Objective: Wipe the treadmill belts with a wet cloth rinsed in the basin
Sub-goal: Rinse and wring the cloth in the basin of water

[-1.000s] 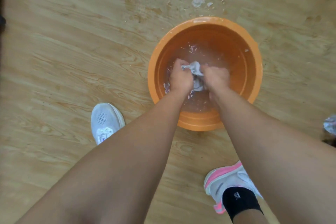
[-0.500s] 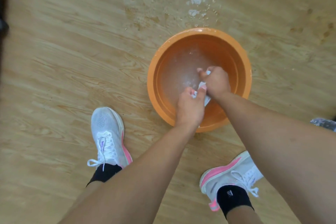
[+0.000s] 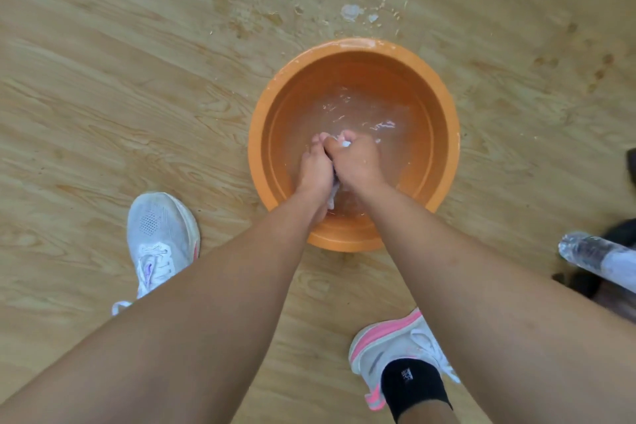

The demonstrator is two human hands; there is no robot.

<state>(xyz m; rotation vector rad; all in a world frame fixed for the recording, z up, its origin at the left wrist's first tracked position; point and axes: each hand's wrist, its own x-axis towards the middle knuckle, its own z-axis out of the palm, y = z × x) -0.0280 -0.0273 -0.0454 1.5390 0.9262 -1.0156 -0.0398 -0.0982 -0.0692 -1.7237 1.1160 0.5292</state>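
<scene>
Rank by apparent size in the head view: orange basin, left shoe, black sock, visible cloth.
1. orange basin
2. left shoe, heel end hidden
3. black sock, nearer the camera, so flattered
4. cloth, only scraps show

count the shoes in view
2. The left shoe sits left of the basin. The right shoe sits nearer the camera, below the basin, partly covered by the right arm. No others show.
</scene>
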